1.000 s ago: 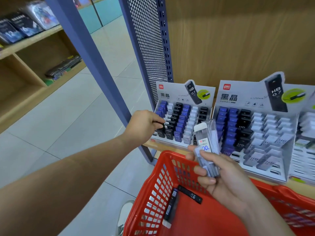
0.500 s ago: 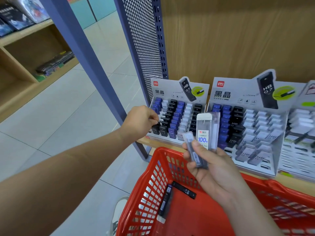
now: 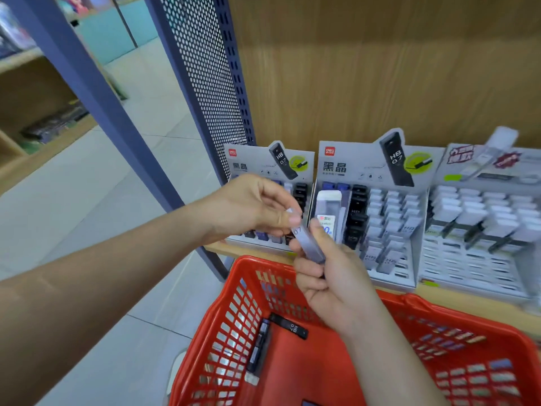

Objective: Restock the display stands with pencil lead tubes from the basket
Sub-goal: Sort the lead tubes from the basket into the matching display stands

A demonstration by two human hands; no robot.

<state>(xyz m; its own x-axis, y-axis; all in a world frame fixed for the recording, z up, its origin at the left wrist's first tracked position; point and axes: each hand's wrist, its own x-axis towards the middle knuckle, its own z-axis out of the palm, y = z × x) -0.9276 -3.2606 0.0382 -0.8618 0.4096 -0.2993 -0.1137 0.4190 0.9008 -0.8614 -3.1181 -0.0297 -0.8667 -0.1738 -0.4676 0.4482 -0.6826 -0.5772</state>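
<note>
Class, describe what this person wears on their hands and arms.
Nothing shows: the left hand and right hand are bare, without gloves, rings, watch or bracelet. Both forearms are uncovered as far as the frame reaches; no sleeve is in view.

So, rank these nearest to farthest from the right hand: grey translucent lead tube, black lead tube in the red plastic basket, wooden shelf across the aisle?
1. Grey translucent lead tube: held in the right hand.
2. Black lead tube: below, in the basket.
3. Wooden shelf: far left.
</note>
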